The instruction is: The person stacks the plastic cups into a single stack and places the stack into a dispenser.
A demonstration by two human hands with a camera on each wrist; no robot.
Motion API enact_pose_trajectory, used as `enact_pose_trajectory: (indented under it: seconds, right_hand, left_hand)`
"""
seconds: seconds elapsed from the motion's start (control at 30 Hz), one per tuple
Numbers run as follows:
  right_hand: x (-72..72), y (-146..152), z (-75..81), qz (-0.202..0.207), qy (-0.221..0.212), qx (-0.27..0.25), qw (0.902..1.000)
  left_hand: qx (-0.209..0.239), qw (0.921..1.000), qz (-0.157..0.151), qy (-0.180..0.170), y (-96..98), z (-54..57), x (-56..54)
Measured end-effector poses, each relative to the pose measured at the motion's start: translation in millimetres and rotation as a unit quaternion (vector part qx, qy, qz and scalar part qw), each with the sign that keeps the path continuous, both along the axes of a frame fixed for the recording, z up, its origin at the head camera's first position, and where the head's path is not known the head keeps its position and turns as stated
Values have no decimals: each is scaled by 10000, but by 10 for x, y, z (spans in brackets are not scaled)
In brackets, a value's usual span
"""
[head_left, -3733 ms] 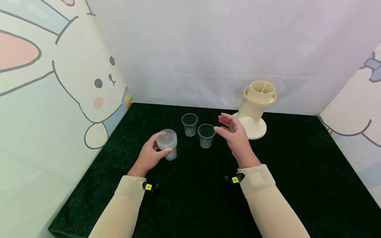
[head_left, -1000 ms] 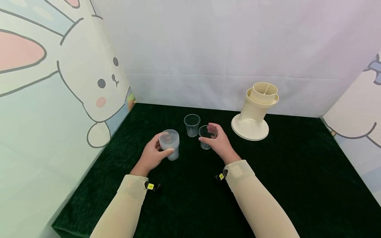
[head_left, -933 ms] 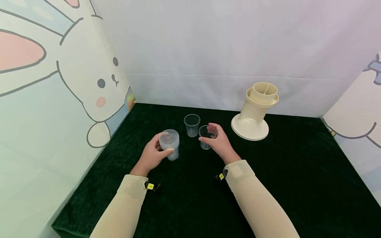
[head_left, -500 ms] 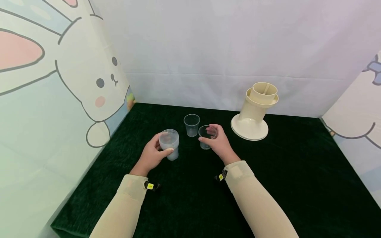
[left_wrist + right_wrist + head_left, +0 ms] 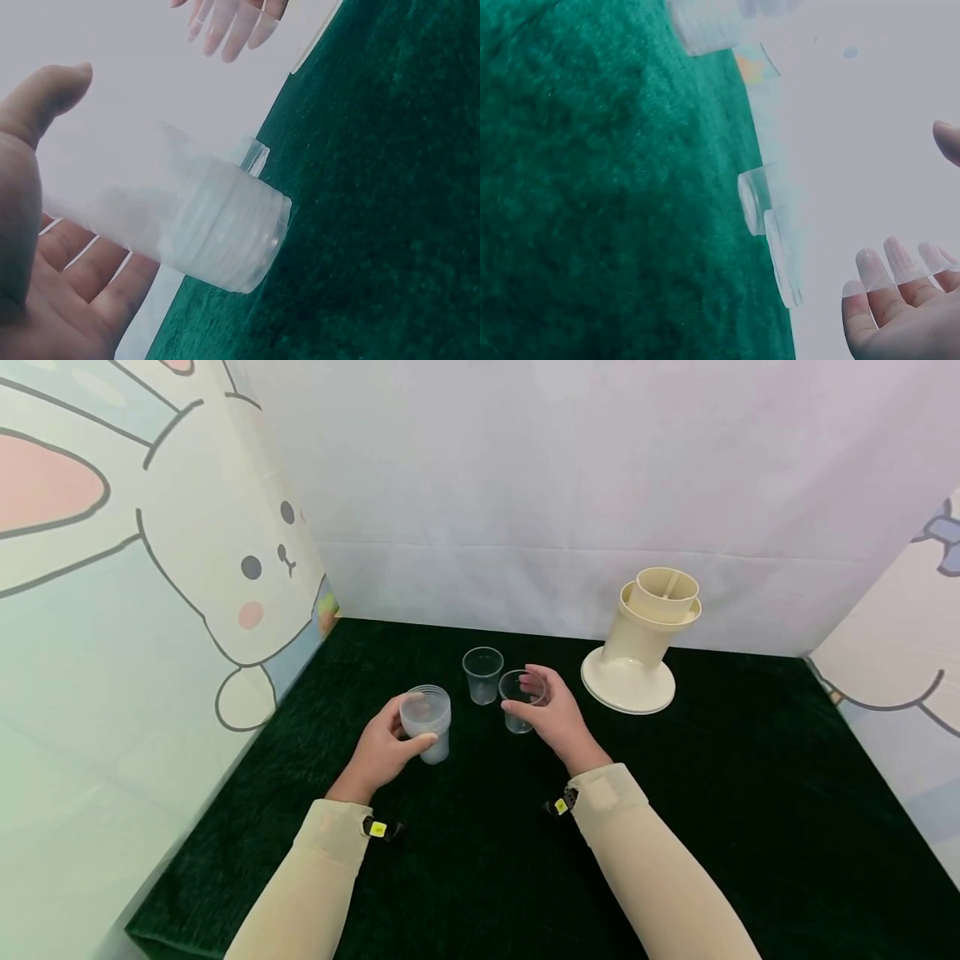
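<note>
My left hand (image 5: pixel 377 750) holds a stack of nested clear plastic cups (image 5: pixel 429 718), thumb on the near side and fingers behind. In the left wrist view the stack (image 5: pixel 232 232) shows its ridged layers and lower end over the cloth. To the right, my right hand (image 5: pixel 558 714) grips a single clear plastic cup (image 5: pixel 517 723) between thumb and fingers, the fingers showing through its wall. Another clear plastic cup (image 5: pixel 482 681) stands upright just behind and left of it. In the right wrist view, that standing cup (image 5: pixel 754 199) overlaps the held cup's base (image 5: pixel 782 259).
A cream plastic stand (image 5: pixel 633 652) with a round base and an open tube on top stands at the back right. Dark green cloth (image 5: pixel 465 860) covers the table. A white curtain (image 5: pixel 525 485) hangs behind, and rabbit-print panels (image 5: pixel 202 577) flank the sides.
Since the first frame my right hand has moved left from beside the cup and taken hold of it. Over the last half second, hand and cup have shifted slightly up. The left hand stays nearly still.
</note>
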State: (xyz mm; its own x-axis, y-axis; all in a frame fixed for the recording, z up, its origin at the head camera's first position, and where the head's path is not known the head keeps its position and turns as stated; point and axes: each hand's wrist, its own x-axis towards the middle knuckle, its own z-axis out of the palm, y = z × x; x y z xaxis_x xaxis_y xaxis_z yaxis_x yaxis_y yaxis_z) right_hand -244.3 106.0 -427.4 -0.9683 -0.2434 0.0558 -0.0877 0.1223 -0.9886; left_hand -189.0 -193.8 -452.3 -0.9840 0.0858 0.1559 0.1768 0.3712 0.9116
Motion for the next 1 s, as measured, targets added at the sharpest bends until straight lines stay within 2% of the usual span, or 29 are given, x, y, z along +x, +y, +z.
enact_pose_trajectory:
  seconds: [0.63, 1.0]
  right_hand:
    - [57, -97, 246, 275, 538, -181, 9980]
    - [56, -175, 305, 401, 525, -107, 9978]
  left_hand:
    - [-19, 9999, -15, 106, 14, 30, 34]
    - [-70, 10000, 2, 58, 14, 39, 36]
